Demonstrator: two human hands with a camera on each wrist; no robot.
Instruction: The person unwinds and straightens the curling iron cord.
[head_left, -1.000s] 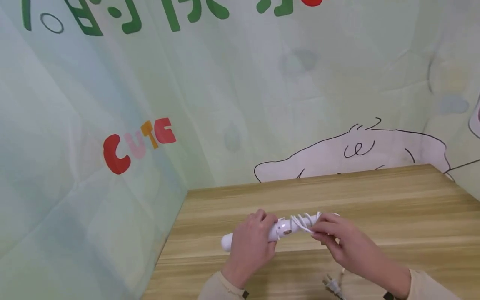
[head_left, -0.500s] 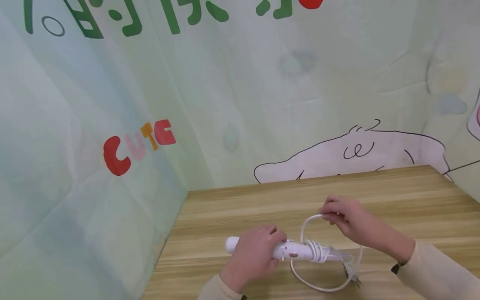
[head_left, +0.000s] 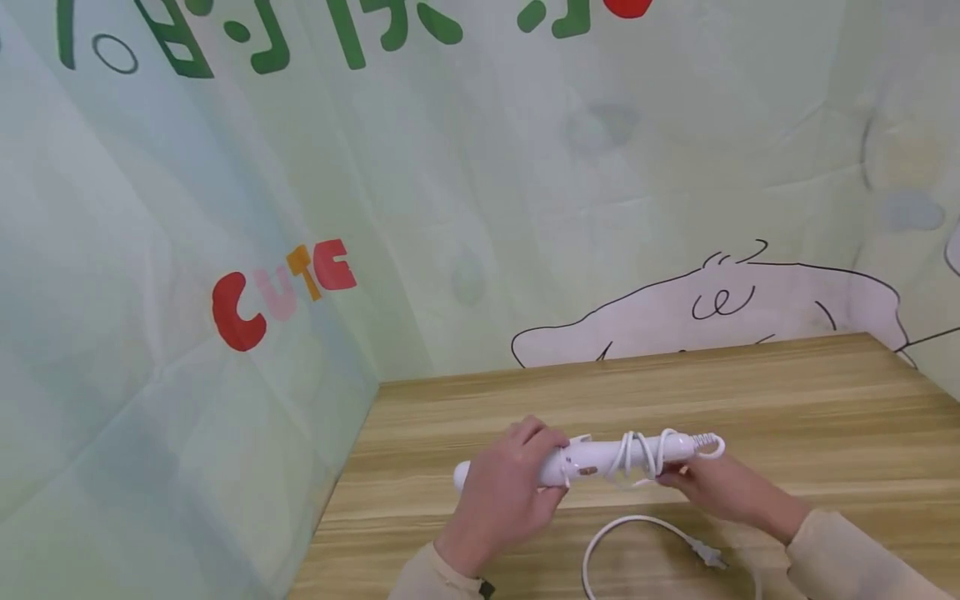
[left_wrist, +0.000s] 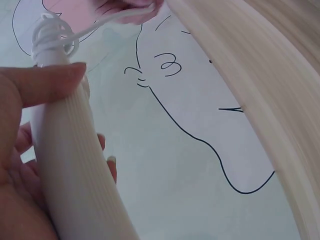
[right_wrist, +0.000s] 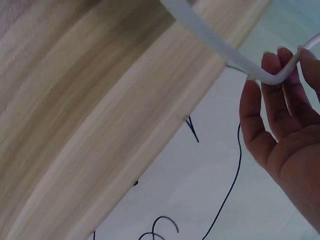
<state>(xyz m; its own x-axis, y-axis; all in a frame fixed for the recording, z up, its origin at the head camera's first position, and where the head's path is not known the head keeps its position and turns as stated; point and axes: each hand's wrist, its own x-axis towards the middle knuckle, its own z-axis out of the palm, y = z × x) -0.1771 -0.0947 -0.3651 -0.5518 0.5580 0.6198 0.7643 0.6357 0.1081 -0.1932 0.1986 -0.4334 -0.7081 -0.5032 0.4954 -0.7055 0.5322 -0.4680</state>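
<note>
From my end of the link I take the white wand (head_left: pixel 598 456) as my landmark: it is held over the wooden table (head_left: pixel 825 400), lying crosswise in front of the person, its right end tilted slightly farther up my view. The left hand (head_left: pixel 510 483) is wrapped round the wand's left half, so that only the rounded tip (head_left: pixel 462 475) pokes out past the knuckles. Through the left wrist camera I see fine ridges running along the wand beside the thumb.

Just right of that grip, a small brown mark (head_left: pixel 587 471) sits on the wand's side. Farther right, the white cord (head_left: pixel 628 454) circles the wand in several loose turns, and at the wand's right end a ribbed sleeve (head_left: pixel 703 439) leads into a tight bend of cord. The right hand (head_left: pixel 712 483) is just below that end, pinching the cord between thumb and fingertips.

Nearer the person than the wand, a free length of cord arcs round to the plug (head_left: pixel 708 553); I can't quite tell whether the plug touches the wood. Beyond the wand, a pale backdrop (head_left: pixel 450 208) carries a black-outlined drawing (head_left: pixel 652 317), with the letters "CUTE" (head_left: pixel 281 310) well to the wand's left.
</note>
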